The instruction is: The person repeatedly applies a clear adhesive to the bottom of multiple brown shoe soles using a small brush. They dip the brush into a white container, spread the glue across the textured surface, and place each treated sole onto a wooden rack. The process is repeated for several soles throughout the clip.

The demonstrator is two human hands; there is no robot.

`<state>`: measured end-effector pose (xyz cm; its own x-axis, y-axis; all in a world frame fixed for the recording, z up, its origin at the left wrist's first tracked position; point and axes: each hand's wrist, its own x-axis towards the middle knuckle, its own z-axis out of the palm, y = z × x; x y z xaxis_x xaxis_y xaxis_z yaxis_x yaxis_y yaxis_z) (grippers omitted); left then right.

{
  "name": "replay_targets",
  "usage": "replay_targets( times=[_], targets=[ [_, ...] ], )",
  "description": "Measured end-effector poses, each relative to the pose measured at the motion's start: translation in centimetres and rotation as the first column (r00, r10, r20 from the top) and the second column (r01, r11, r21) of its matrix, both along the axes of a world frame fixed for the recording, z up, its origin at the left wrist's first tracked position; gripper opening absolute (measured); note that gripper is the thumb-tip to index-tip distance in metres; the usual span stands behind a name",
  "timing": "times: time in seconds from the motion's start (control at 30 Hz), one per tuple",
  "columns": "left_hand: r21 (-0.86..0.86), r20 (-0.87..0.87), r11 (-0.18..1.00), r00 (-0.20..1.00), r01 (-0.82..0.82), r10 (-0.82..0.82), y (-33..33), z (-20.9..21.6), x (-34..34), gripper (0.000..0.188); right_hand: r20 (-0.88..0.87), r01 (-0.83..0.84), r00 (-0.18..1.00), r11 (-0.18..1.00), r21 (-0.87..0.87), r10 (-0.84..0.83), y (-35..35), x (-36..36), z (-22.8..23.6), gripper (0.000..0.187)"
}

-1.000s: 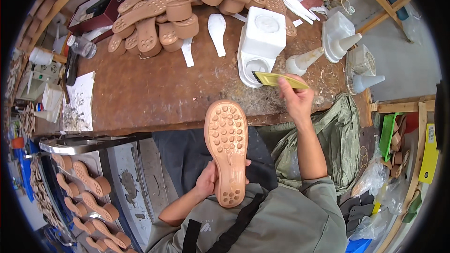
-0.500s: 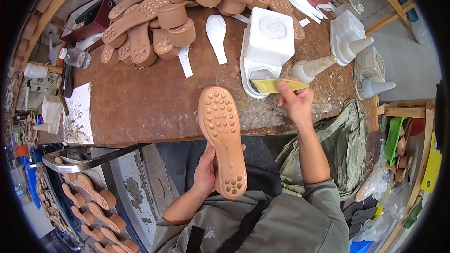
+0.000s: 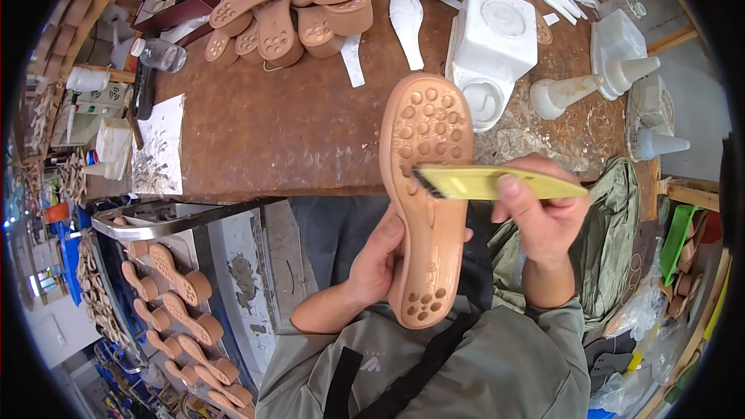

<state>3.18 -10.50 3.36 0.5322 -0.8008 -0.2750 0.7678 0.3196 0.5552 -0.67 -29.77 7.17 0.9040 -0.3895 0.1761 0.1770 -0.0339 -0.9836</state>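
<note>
My left hand (image 3: pixel 379 257) grips a tan shoe sole (image 3: pixel 425 256) from beneath, near its middle. The sole's upper face is turned up, with round dimples at the wide toe end and at the heel, and a wet shine along its middle. My right hand (image 3: pixel 543 206) is closed on a flat yellow-green brush (image 3: pixel 481 182). The brush's dark bristles lie over the sole just below the toe dimples and seem to touch it. Beyond the sole stands a white glue dispenser (image 3: pixel 495 35) with a round open cup (image 3: pixel 485 102) at its near end.
A pile of tan soles (image 3: pixel 310 0) covers the back of the brown table (image 3: pixel 256 124). A white insole (image 3: pixel 406 23) lies beside it. White cone-topped containers (image 3: pixel 566 95) stand at the right, a clear bottle (image 3: pixel 159 54) at the left. More soles hang on a rack (image 3: pixel 182 275) at lower left.
My right hand has brought the brush from the dispenser's cup down over the sole. The sole is raised closer. The whole view has shifted, so the table appears higher and further right.
</note>
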Motion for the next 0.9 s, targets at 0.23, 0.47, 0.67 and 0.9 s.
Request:
replay_targets(
  times=[0.23,0.47,0.67,0.9],
  targets=[
    [-0.119,0.090,0.990,0.994,0.072,-0.061,1.2,2.0,-1.3,0.067,0.140,0.064,0.989,0.993,-0.097,-0.050,1.7,0.2,1.5,0.012],
    [-0.121,0.155,0.988,0.985,0.098,-0.079,2.5,3.0,-2.0,0.068,0.217,-0.044,0.964,0.893,-0.447,0.156,1.5,-1.5,2.9,0.015],
    [-0.166,0.241,0.979,0.968,0.117,-0.075,3.0,3.0,-2.3,0.065,0.192,-0.103,0.959,0.886,-0.452,0.209,2.3,-3.5,4.1,0.013],
    [0.051,0.214,0.998,0.976,-0.042,0.030,3.5,4.8,-3.6,0.065,0.222,-0.063,0.958,0.886,-0.460,0.183,2.8,-5.6,3.8,0.011]
  ],
)
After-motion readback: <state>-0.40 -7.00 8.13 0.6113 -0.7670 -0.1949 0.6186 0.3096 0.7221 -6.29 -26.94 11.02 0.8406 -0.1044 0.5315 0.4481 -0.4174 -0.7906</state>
